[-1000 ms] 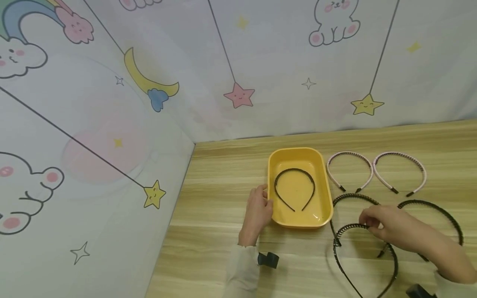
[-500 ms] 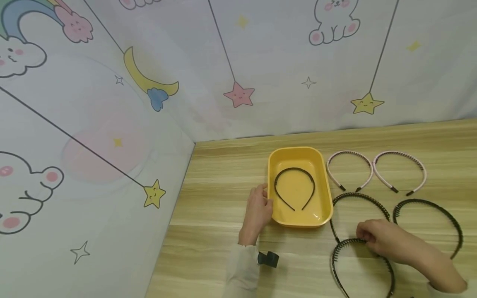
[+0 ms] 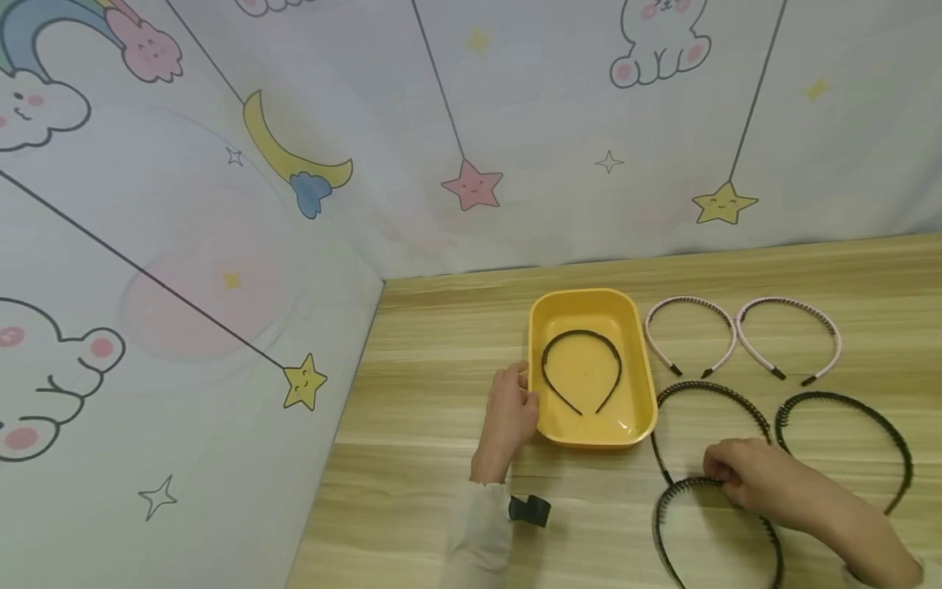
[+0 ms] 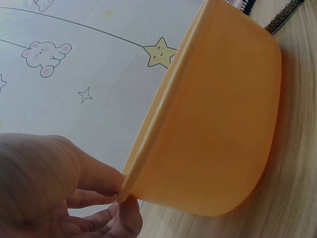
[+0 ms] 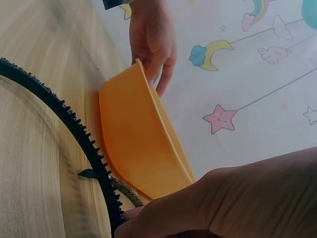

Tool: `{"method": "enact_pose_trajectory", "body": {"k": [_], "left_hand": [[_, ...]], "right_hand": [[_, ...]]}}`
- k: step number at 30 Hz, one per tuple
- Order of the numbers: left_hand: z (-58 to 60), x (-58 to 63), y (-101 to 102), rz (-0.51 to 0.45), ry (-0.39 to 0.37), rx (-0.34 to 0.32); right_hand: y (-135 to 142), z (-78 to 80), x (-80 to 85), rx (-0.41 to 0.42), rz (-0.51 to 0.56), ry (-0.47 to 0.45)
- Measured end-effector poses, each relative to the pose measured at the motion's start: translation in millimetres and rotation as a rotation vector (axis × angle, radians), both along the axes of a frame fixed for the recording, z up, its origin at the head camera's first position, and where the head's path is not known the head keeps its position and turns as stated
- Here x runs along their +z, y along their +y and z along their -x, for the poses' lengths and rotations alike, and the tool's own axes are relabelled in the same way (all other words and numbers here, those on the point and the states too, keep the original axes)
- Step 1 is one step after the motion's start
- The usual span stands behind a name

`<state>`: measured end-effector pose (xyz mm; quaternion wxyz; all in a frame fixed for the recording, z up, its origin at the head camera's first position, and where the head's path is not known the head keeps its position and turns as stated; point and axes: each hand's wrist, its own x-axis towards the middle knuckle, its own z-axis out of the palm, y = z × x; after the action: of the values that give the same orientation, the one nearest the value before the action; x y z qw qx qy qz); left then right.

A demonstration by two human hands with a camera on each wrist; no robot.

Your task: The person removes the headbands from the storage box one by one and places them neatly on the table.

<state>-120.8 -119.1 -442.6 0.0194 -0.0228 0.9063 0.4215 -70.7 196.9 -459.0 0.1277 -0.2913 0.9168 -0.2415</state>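
My left hand [image 3: 509, 413] pinches the left rim of a yellow plastic basin [image 4: 213, 114] between thumb and fingers. Inside the basin lies a small black headband [image 3: 581, 333], its ends toward me. To the right, my right hand [image 3: 765, 478] pinches a larger black toothed headband [image 5: 88, 148] near the top of its arch. That headband's lower ends run out of the head view. Just beyond it a dark speckled headband [image 3: 699, 384] lies on the table, partly hidden by the right hand.
Right of the hand lies another black headband [image 3: 898, 442]. Two pink headbands [image 3: 692, 299] lie side by side behind, right of the basin. A wood-grain table [image 3: 427, 343] bears everything, and a cartoon-printed white cloth [image 3: 545, 229] borders its back and left.
The right hand has moved slightly toward me with the black headband, which now hangs lower in the head view. My left hand and the basin have stayed in place.
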Motion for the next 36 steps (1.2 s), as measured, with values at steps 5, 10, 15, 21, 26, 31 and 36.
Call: {"method": "enact_pose_trajectory", "body": {"k": [5, 10, 15, 21, 26, 31, 36], "left_hand": [[0.6, -0.2, 0, -0.010, -0.013, 0.001], [1.0, -0.7, 0, -0.007, -0.015, 0.004], [0.9, -1.7, 0, -0.008, -0.010, -0.001], [1.0, -1.8, 0, -0.004, -0.008, -0.004], [1.0, -1.7, 0, -0.004, -0.013, 0.000], [0.8, -1.4, 0, -0.010, -0.016, 0.001], [1.0, -1.4, 0, -0.012, -0.012, 0.001]], "right_hand": [[-2, -4.4, 1.1, -0.012, -0.010, -0.006], [-2, -6.8, 0.6, -0.022, -0.041, -0.036], [-2, -8.4, -1.3, -0.025, -0.060, -0.050], [-4, -12.4, -3.8, -0.024, -0.050, -0.049], [-6, -14.5, -3.9, -0.036, -0.049, -0.075], [-7, -14.0, -3.3, -0.045, -0.060, -0.099], [-8, -14.8, -4.7, -0.051, -0.069, -0.051]]}}
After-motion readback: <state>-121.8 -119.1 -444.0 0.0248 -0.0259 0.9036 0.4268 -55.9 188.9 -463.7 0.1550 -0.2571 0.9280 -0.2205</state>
